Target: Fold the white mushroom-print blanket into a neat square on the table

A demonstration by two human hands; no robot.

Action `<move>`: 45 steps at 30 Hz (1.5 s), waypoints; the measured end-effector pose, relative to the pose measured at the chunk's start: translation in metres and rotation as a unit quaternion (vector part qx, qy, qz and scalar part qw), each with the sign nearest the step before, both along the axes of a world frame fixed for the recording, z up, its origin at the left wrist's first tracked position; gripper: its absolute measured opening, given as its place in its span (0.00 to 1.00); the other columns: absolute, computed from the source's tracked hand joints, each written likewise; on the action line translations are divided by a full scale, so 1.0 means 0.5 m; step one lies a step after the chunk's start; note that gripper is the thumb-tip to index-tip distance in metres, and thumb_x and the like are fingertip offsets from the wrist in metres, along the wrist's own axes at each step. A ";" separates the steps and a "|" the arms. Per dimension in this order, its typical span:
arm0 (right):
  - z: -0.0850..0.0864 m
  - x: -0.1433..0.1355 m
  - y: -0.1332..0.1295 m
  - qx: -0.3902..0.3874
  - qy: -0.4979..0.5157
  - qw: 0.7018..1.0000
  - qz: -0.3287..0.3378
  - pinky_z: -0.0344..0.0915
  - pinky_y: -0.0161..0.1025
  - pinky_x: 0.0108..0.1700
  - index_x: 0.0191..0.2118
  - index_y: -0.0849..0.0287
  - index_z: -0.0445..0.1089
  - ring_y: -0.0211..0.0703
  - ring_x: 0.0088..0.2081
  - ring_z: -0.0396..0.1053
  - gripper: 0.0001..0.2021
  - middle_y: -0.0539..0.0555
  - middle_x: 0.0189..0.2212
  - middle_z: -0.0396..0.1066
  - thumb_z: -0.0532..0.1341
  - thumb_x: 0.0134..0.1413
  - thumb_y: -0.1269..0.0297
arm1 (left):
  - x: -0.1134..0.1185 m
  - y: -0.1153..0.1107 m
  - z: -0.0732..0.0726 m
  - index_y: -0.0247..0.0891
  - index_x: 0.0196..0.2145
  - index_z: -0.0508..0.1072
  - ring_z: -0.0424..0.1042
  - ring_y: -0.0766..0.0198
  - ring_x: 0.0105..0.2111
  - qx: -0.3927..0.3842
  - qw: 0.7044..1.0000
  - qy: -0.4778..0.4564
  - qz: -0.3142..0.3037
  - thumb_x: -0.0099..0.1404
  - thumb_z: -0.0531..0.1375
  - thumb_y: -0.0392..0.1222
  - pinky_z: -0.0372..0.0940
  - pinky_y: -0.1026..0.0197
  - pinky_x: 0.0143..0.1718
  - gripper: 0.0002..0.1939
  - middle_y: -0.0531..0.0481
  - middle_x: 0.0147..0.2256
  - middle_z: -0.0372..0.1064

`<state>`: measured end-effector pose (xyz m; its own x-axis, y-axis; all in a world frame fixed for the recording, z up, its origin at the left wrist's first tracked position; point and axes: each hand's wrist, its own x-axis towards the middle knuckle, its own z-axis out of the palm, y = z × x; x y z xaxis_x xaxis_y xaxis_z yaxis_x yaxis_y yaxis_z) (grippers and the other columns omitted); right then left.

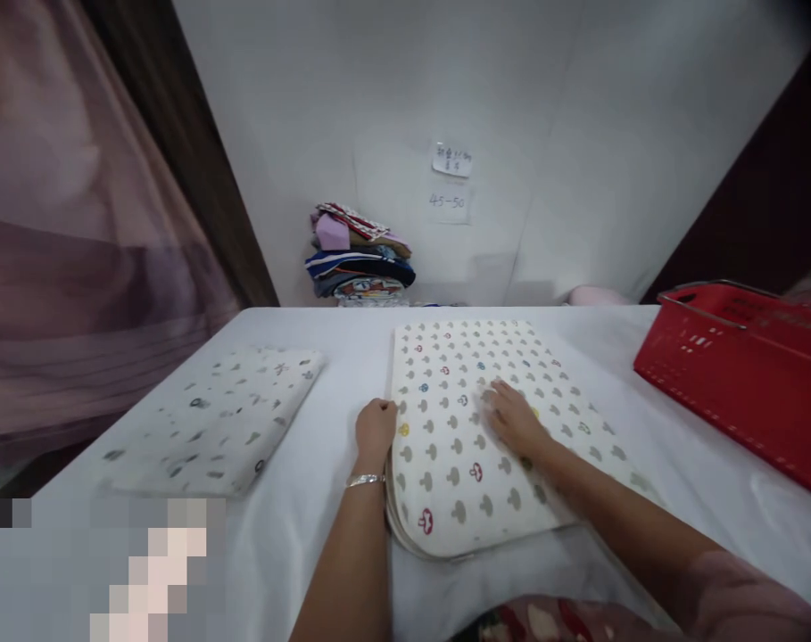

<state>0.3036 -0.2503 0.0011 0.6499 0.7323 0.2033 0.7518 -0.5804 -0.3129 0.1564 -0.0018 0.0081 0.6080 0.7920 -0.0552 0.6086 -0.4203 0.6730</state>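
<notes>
Your left hand (376, 428) pinches the left edge of the folded mushroom-print cloth (445, 464), which lies on the white table (351, 361); your right hand (514, 421) rests open on top; a red basket (732, 383) stands to its right.

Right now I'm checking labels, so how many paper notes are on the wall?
2: the upper note and the lower note, marked 45-50, beneath it, both on the wall beyond the mushroom-print cloth.

The right forearm (619, 508) partly hides the mushroom-print cloth (449, 432); the red basket (746, 383) is cropped.
</notes>
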 end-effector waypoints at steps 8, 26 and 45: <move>-0.028 0.058 -0.181 -0.138 -0.025 0.979 -0.151 0.42 0.53 0.61 0.62 0.59 0.52 0.52 0.64 0.39 0.28 0.61 0.64 0.43 0.42 0.61 0.50 | 0.007 -0.002 0.004 0.37 0.35 0.73 0.71 0.52 0.39 0.052 0.996 0.062 -0.020 0.61 0.50 0.46 0.60 0.58 0.36 0.14 0.41 0.37 0.74; -0.030 0.181 -0.169 -0.146 0.008 0.966 -0.212 0.44 0.52 0.60 0.61 0.62 0.53 0.52 0.64 0.40 0.30 0.61 0.64 0.43 0.43 0.60 0.49 | 0.004 0.001 0.002 0.40 0.30 0.69 0.71 0.56 0.34 0.047 0.995 0.079 -0.029 0.60 0.51 0.46 0.58 0.61 0.30 0.10 0.46 0.32 0.73; -0.037 0.206 -0.025 -0.119 -0.082 0.987 -0.074 0.42 0.54 0.62 0.63 0.64 0.50 0.53 0.65 0.37 0.32 0.60 0.64 0.42 0.37 0.60 0.49 | 0.002 -0.028 -0.011 0.39 0.27 0.67 0.66 0.64 0.29 0.058 0.997 0.051 0.030 0.60 0.53 0.42 0.51 0.64 0.28 0.07 0.51 0.29 0.70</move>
